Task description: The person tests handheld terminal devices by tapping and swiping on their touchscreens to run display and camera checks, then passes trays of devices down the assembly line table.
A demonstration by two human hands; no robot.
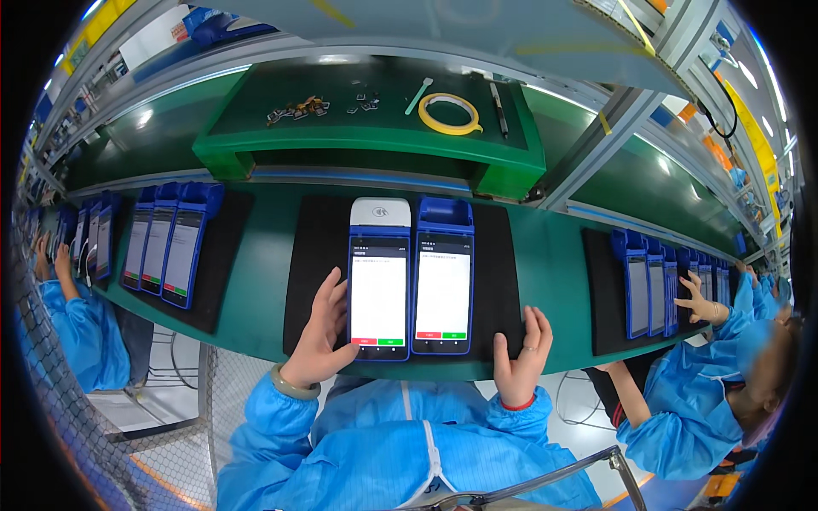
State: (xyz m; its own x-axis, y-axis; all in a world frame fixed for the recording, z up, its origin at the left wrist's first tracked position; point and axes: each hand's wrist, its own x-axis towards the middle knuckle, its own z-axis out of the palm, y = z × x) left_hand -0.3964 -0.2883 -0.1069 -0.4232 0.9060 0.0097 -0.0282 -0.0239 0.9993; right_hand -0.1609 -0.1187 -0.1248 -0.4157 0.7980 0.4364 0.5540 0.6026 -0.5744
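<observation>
left hand fingers open, touching left terminal; right hand open on black mat, just right of right terminal.

Left hand touches the white-topped blue terminal at its 8 o'clock; right hand rests on the black mat, at 4 o'clock of the second terminal.

Both hands forward, left hand fingers spread, right hand flat, palm down.
</observation>
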